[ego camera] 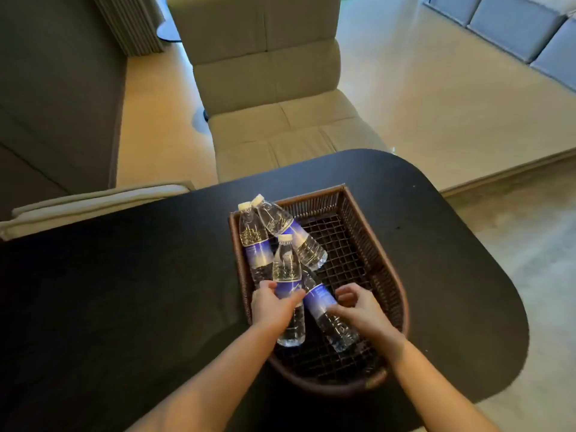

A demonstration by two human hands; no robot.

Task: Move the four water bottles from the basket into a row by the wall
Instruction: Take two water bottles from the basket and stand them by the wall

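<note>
A dark woven basket [367, 244] sits on the black table [124, 291] and holds several clear water bottles with purple labels and white caps. My left hand [271, 307] grips the label of the middle bottle [288, 269], whose cap points away from me. My right hand [355, 310] wraps around a second bottle [321, 297] that lies slanted beside it, its cap end hidden under the first. Two more bottles lie at the basket's far left: one along the left wall [254, 241] and one tilted across the corner [290, 229].
A beige padded chair [274, 113] stands beyond the table's far edge. The dark wall [56, 104] rises at the left, with a pale cushion [93, 201] along the table's left far edge. Grey sofa cushions [514, 23] are at the top right.
</note>
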